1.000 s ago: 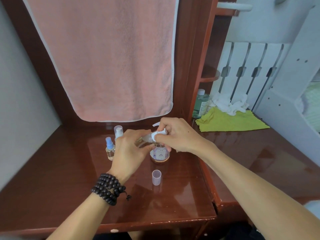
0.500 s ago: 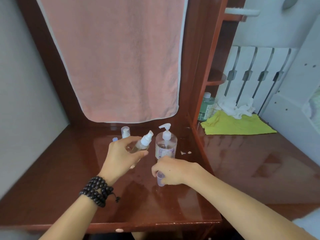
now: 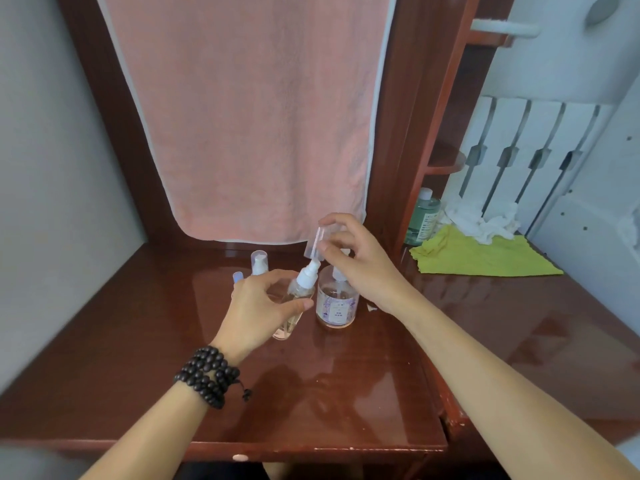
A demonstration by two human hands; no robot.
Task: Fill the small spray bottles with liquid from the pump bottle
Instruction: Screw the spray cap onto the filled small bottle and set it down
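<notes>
The one camera sits on my head, looking forward and down over both forearms at the surface [image 3: 346, 403]. My left grip [image 3: 258, 306] and right grip [image 3: 356, 263] sit close, at mid-frame. Beyond them hangs a pink towel [image 3: 249, 116]. No second view overlaps it.

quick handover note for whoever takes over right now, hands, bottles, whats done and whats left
Left hand: holds a spray bottle tilted, nozzle on, pale liquid inside.
Right hand: fingers pinch the clear cap just above that nozzle, not yet on.
Pump bottle: upright on the desk, right beside the held bottle.
Two more small spray bottles stand behind the left hand, caps on; their fill level is hard to tell.
Done: the held bottle looks filled and closed with its sprayer.
Left: push the cap on, set the bottle down, check the other two.
</notes>
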